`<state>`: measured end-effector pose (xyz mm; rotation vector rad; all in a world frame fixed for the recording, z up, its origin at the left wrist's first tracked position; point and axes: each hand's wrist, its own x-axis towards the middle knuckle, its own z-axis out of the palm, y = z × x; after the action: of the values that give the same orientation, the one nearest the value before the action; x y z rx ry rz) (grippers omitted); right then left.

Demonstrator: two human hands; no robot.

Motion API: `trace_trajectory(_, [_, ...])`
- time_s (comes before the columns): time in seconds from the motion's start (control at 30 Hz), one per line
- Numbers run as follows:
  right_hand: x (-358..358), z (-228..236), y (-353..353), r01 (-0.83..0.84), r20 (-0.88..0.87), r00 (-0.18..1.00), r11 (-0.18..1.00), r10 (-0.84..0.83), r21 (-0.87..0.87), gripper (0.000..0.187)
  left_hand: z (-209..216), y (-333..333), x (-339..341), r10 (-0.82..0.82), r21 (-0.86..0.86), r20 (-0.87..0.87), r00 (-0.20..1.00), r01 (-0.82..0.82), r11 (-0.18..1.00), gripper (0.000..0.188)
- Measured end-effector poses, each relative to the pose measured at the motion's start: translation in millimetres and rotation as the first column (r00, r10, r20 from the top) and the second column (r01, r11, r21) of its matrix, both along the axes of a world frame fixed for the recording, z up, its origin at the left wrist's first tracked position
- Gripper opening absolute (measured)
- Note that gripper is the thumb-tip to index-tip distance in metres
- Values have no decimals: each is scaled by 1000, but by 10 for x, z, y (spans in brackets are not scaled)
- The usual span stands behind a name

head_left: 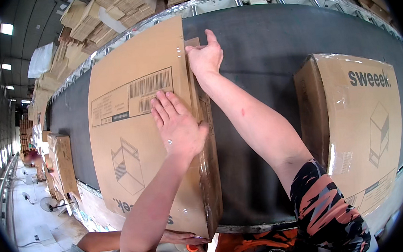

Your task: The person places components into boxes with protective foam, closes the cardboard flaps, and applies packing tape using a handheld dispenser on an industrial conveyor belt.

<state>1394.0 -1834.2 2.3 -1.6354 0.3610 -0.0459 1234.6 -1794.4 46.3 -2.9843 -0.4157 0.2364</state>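
Observation:
A large brown cardboard box (114, 166) with a printed label and line drawing lies on the dark conveyor belt, left of centre. My left hand (180, 127) rests flat on its top, fingers stretched over the label's edge. At the box's far right corner, my right hand (206, 58) has fingers bent against a narrow cardboard flap (193, 43), one digit sticking up; the rest of its fingers are hidden. Shiny clear tape runs along the box's right edge. Below, a co-worker's hand (179, 237) touches the near end, beside a round orange item (191, 248).
A second taped cardboard box (357, 123) sits on the conveyor belt (256, 159) at right. Stacks of flat cardboard (112, 12) stand beyond the metal conveyor rail (197, 9). Another box (61, 160) is at far left, with a floor fan (47, 204) nearby.

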Motion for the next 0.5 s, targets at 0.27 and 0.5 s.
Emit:
trace_trajectory(0.27, [-88,-146,-98,11,311,946,952,89,-306,52,-71,95,-50,-22,13,56,998,21,1000,105])
trace_trajectory(0.5, [-82,59,29,-274,142,935,915,326,-296,62,-495,145,88,-174,206,387,906,100,974,99])
